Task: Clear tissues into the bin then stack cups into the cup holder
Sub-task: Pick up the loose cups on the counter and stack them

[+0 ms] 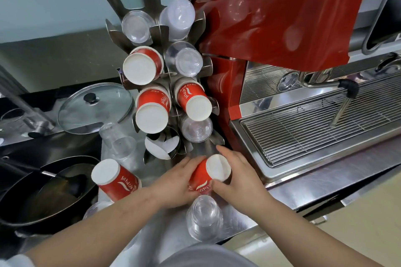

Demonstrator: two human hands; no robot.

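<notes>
A steel cup holder point(161, 34) stands on the counter, its slots filled with upside-down red paper cups point(152, 112) and clear plastic cups point(196, 129). Its lowest front slot point(161, 146) shows only a little white paper inside. Just below the holder, my left hand point(175, 182) and my right hand point(237, 176) both grip one red paper cup point(208, 175), bottom up. Another red paper cup point(112, 180) stands upside down to the left. A stack of clear cups point(204, 219) sits right under my hands, and a clear cup point(118, 140) stands left of the holder.
A red espresso machine point(282, 17) with a steel drip grate point(321, 128) and steam wand point(345, 102) fills the right side. At left are a glass pot lid point(95, 108) and a dark frying pan point(50, 193). The steel counter's front edge point(303, 197) runs along the lower right.
</notes>
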